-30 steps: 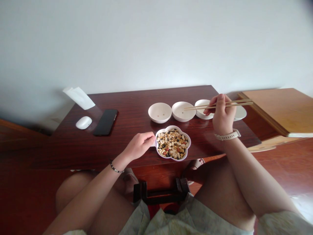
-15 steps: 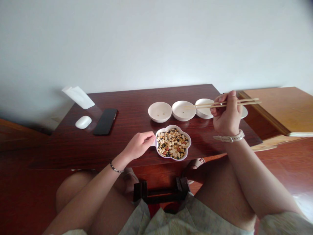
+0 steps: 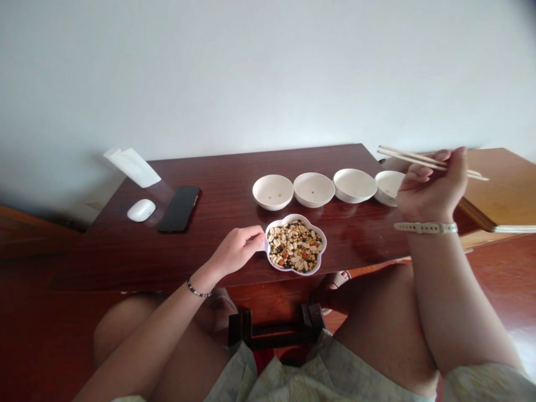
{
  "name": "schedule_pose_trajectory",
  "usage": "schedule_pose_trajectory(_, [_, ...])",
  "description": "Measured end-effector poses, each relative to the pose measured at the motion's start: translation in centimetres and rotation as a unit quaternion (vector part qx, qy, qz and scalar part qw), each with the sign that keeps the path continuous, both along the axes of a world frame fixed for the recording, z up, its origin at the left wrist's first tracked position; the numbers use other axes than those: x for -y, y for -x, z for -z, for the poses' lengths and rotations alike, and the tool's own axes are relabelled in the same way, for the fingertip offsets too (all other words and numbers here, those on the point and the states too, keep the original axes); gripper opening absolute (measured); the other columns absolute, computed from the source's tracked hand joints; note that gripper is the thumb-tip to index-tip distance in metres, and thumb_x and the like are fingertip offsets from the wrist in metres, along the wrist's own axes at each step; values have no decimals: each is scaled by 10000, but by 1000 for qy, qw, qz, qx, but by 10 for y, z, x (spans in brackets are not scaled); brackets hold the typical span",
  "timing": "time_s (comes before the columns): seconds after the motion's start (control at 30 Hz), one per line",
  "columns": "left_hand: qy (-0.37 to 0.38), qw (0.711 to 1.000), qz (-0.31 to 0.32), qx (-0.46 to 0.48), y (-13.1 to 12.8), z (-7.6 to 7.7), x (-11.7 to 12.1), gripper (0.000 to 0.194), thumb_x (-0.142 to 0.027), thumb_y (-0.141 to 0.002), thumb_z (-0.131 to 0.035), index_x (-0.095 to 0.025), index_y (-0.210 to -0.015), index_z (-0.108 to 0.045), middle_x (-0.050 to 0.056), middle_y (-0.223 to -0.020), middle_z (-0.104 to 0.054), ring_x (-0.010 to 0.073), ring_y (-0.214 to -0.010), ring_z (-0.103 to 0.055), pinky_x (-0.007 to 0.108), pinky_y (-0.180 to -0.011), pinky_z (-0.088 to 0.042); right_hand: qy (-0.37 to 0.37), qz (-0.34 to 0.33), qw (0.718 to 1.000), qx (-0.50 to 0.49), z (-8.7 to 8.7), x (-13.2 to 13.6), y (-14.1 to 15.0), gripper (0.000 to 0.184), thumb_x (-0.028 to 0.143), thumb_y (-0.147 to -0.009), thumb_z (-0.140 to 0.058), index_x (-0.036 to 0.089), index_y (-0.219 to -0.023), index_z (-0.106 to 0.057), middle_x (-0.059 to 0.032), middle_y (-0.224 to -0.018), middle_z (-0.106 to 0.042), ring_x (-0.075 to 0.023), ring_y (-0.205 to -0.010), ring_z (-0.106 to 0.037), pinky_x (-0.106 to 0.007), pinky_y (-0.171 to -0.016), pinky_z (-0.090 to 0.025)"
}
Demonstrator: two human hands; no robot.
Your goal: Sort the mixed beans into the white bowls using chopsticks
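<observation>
Right hand's grip [image 3: 431,192] holds two chopsticks [image 3: 419,159] (four white bowls [image 3: 314,190] nearby); left hand [image 3: 237,250] touches one flower-shaped dish [image 3: 295,269].

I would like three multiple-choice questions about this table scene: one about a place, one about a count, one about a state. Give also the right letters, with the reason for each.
1. Where is the flower-shaped dish relative to the row of white bowls?
A) Behind it
B) In front of it
C) On top of it

2. How many white bowls are in the row?
A) Three
B) Five
C) Four

3. How are the wooden chopsticks now?
A) Lying flat
B) Raised in the right hand
C) Standing in the dish

1: B, it sits nearer the person, with the left hand at its rim.
2: C, four stand side by side, the last partly behind the right hand.
3: B, the right hand holds them up in the air.
</observation>
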State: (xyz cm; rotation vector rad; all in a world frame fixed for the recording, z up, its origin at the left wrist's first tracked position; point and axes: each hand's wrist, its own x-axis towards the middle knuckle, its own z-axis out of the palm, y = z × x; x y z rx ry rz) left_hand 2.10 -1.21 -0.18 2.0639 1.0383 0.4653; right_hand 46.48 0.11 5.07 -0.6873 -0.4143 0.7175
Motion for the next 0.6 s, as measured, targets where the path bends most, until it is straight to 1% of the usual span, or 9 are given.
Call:
schedule_pose_trajectory(0.07, [3,1000,0,0,0,1,0,429,-466,-1128,-483,-175,-848,-627,-17,-764,-618,154,-714,-517,299,-681,-319,-15,20,999,-19,1,1,-1,458,345,-1155,-428,223,-735,-561,20,-696,-451,-67,-494,-379,-208,-402,-337])
schedule_pose_trajectory(0.1, [4,1000,1,0,0,2,-1,429,-468,-1129,-484,-176,-846,-623,-19,-764,-613,152,-714,-513,299,-680,-317,-6,8,1000,1,2,1,0,469,368,-1139,-480,223,-694,-510,25,-679,-404,-70,-502,-372,-210,-407,-329])
schedule_pose_trajectory(0.2, [5,1000,2,3,0,2,0,430,-460,-1131,-488,-175,-831,-605,-25,-758,-594,146,-714,-503,298,-682,-313,70,-95,987,106,4,6,4,591,457,-1025,-679,231,-628,-303,28,-672,-316,-88,-559,-419,-219,-445,-325])
schedule_pose_trajectory(0.23, [5,1000,1,4,0,2,0,429,-455,-1131,-489,-174,-826,-601,-26,-756,-592,144,-712,-502,297,-683,-314,100,-134,977,130,5,9,7,615,469,-989,-722,230,-638,-277,22,-681,-328,-91,-566,-418,-221,-446,-309])
schedule_pose_trajectory(0.3, [5,1000,1,6,0,1,0,423,-444,-1127,-491,-174,-822,-602,-25,-753,-594,145,-709,-504,295,-683,-319,160,-211,951,161,6,15,15,567,491,-961,-749,226,-671,-340,21,-695,-365,-80,-531,-342,-222,-424,-233])
schedule_pose_trajectory(0.37, [4,1000,-1,6,0,1,1,411,-435,-1121,-496,-174,-829,-618,-23,-750,-600,147,-706,-507,292,-682,-323,210,-280,916,197,8,24,26,417,503,-967,-742,219,-771,-507,44,-677,-367,-67,-493,-204,-230,-409,-125])
schedule_pose_trajectory(0.43, [1,1000,-3,5,-1,0,1,404,-432,-1115,-498,-177,-832,-632,-19,-746,-608,151,-701,-510,291,-675,-326,239,-336,874,257,10,33,40,326,519,-977,-738,209,-938,-642,62,-660,-366,-70,-489,-172,-235,-424,-82])
schedule_pose_trajectory(0.53, [-2,1000,-5,4,-1,-1,0,406,-434,-1110,-495,-183,-823,-635,-14,-736,-614,158,-693,-513,291,-671,-333,243,-339,802,427,14,44,59,372,536,-1022,-689,215,-1204,-732,52,-651,-428,-103,-512,-305,-235,-460,-182])
schedule_pose_trajectory(0.6, [1,1000,-6,4,-1,-1,0,409,-441,-1109,-498,-183,-824,-637,-11,-742,-622,159,-696,-517,292,-672,-338,240,-275,732,575,16,48,72,433,494,-1048,-665,246,-1397,-728,39,-637,-495,-138,-551,-427,-253,-518,-282])
